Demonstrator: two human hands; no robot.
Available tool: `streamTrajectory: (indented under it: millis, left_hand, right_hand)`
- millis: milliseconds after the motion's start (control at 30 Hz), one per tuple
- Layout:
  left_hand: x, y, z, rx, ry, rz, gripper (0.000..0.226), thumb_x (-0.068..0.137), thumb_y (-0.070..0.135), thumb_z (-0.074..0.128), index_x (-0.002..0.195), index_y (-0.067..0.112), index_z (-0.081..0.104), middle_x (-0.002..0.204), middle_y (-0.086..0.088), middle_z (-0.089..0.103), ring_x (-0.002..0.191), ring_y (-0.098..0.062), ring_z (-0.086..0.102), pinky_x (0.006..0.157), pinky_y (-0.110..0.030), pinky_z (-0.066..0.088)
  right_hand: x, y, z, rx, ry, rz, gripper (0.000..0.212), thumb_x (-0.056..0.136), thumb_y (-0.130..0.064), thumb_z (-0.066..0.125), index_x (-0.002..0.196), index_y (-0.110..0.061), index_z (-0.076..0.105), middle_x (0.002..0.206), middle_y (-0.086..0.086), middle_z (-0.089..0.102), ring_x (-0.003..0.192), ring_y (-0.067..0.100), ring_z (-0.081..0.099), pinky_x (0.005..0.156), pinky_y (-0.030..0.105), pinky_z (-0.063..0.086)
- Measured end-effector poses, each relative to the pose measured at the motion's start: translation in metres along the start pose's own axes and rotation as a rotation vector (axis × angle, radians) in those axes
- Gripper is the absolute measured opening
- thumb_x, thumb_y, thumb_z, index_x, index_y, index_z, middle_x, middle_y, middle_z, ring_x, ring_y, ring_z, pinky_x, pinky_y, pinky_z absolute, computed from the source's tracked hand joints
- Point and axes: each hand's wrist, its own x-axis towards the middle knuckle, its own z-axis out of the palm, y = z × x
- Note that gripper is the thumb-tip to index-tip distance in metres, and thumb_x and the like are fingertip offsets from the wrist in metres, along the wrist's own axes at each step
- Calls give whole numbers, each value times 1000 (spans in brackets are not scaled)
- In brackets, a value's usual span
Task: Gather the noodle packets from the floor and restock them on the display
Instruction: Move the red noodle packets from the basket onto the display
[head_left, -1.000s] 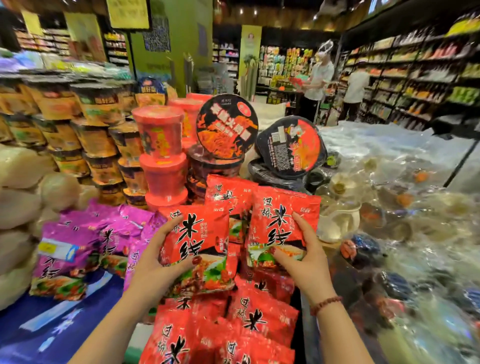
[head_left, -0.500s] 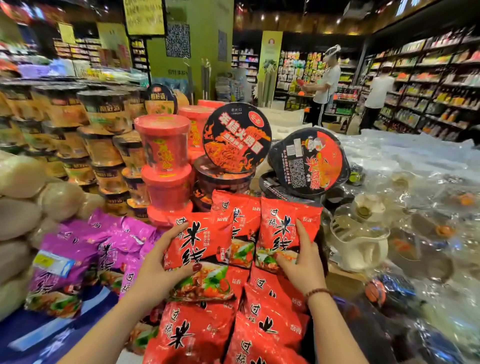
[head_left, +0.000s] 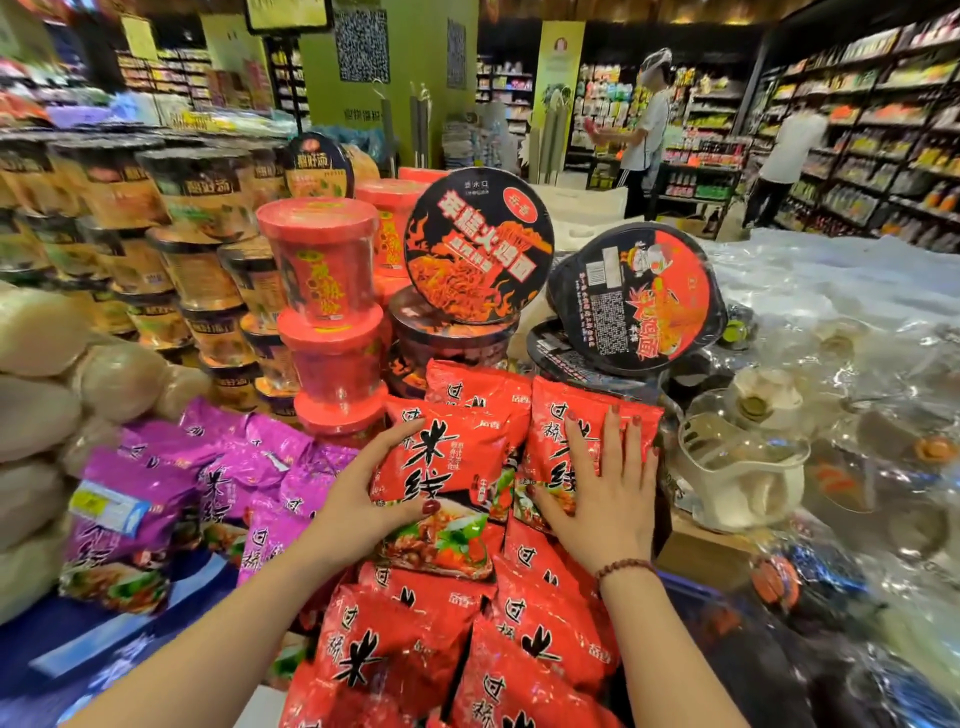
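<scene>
**2 red packets upright at top of the pile**

My L hand (head_left: 363, 499) grips the front red noodle packet (head_left: 457, 452) at centre frame. The fingers curl round its upper-left edge and the thumb lies across the food pic on its front. My R hand (head_left: 605, 499) lies flat on the second red packet (head_left: 548, 415) just right of it, fingers straight and spread, pressing, not curled round it. Both packets stand upright w/ edges touching. A third red packet (head_left: 467, 382) peeks up behind them.

Bottom centre: heap of the same red packets (head_left: 395, 639), at least 4; more are cut off by the frame edge. Left of centre: purple packets (head_left: 171, 478), approx 5, overlapping so count unsure.

Behind, above centre: 3 red tubs (head_left: 322, 270) in one column, and 2 black round bowls (head_left: 478, 244) w/ lids tipped toward me. Upper left: stacks of brown cups (head_left: 197, 192), too blurred to count. Right of centre: 1 white plastic container (head_left: 737, 467) under clear wrap. Upper right: 2 people (head_left: 644, 130) by the shelves.
</scene>
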Motion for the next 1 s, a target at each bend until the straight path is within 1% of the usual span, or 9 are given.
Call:
streamTrajectory:
  millis: [133, 267, 333, 400, 467, 700, 833, 900, 1000]
  left_hand:
    - [6, -4, -2, 16, -40, -3, 77, 70, 20, 79, 131, 55, 47, 140, 27, 47, 132, -7, 46, 112, -46, 37]
    - [10, -8, -5, 72, -94, 13, 76, 72, 27, 76, 133, 56, 43, 142, 31, 42, 136, -5, 41, 114, -45, 35]
    - [15, -9, -4, 120, -121, 45, 77, 72, 30, 74, 136, 55, 40, 143, 31, 40, 136, -3, 39, 114, -42, 34]
    - [21, -10, -1, 169, -123, 92, 79, 72, 29, 74, 137, 55, 38, 144, 29, 40, 136, 1, 37, 115, -35, 33]
    - [26, -10, 2, 180, -111, 129, 78, 71, 31, 73, 136, 57, 38, 143, 31, 39, 135, 4, 37, 114, -25, 31]
    - [36, -9, 14, 171, -7, 247, 81, 76, 18, 78, 140, 51, 38, 144, 29, 39, 137, 2, 35, 111, -14, 27]
    - [38, -18, 18, 258, -111, 206, 84, 76, 36, 73, 139, 61, 25, 141, 13, 41, 130, 11, 32, 105, -7, 23]
    - [35, -25, 20, 287, -125, 173, 81, 76, 47, 69, 140, 63, 22, 135, 2, 40, 128, 2, 36, 108, -14, 27]
    - [28, -33, 18, 472, 12, 219, 78, 74, 62, 66, 141, 63, 26, 144, -4, 30, 136, -20, 29, 114, -40, 31]
  right_hand:
    - [0, 4, 5, -5, -83, 19, 83, 79, -72, 32, 151, -35, 14, 160, 13, 10, 147, 35, 4, 116, 56, 11]
    - [-4, -10, -13, 78, -1, -17, 76, 80, -58, 55, 147, -27, 34, 156, 16, 26, 144, 35, 21, 116, 51, 8]
    - [-13, -26, -24, 273, 6, -105, 69, 83, -52, 56, 145, -29, 38, 150, 9, 36, 139, 29, 33, 116, 48, 22]
    - [-20, -45, -37, 551, -149, -128, 70, 84, -56, 54, 147, -42, 27, 148, -1, 34, 135, 16, 36, 109, 38, 36]
    - [-25, -60, -40, 708, -306, -133, 82, 82, -52, 63, 144, -57, 10, 153, -6, 18, 134, 3, 26, 107, 25, 32]
    - [-20, -77, -36, 656, -176, -140, 96, 86, -23, 71, 138, -60, 0, 160, 1, -7, 149, 19, 2, 113, 25, 14]
    - [-22, -77, -33, 531, -285, -101, 97, 89, -25, 67, 143, -51, -9, 159, 6, -9, 149, 23, 0, 113, 30, 23]
    - [-24, -78, -34, 433, -322, -81, 96, 88, -30, 67, 149, -45, -5, 159, 9, -7, 148, 26, 3, 111, 36, 33]
    - [-27, -76, -35, 206, -159, -117, 101, 70, -44, 80, 150, -37, 20, 157, 17, 14, 143, 34, 20, 108, 45, 39]
